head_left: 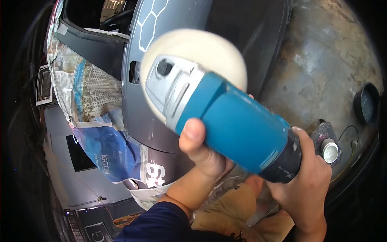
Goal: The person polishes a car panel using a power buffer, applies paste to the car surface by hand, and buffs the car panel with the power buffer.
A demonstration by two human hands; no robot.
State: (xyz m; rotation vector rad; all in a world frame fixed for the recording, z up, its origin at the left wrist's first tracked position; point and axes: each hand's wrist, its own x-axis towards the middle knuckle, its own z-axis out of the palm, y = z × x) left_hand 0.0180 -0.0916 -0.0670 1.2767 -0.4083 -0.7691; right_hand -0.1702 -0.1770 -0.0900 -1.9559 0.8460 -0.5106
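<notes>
A blue and silver polisher (242, 125) with a round cream pad (217, 44) fills the middle of the view. My left hand (201, 153) is wrapped round the front of its body from below, thumb on the near side. At the black rear end, my right hand (308, 181) grips with its fingers partly hidden behind the housing. Behind the pad lies a dark grey car panel (161, 135) with white hexagon lines and white lettering. The pad overlaps the panel in view; whether they touch, I cannot tell.
Newspaper and plastic masking (98, 88) cover the car's left side. On the stained concrete floor (314, 68) at right are a dark bucket (367, 105), an open can (329, 151) and a thin cord (344, 165). My legs (225, 205) show below.
</notes>
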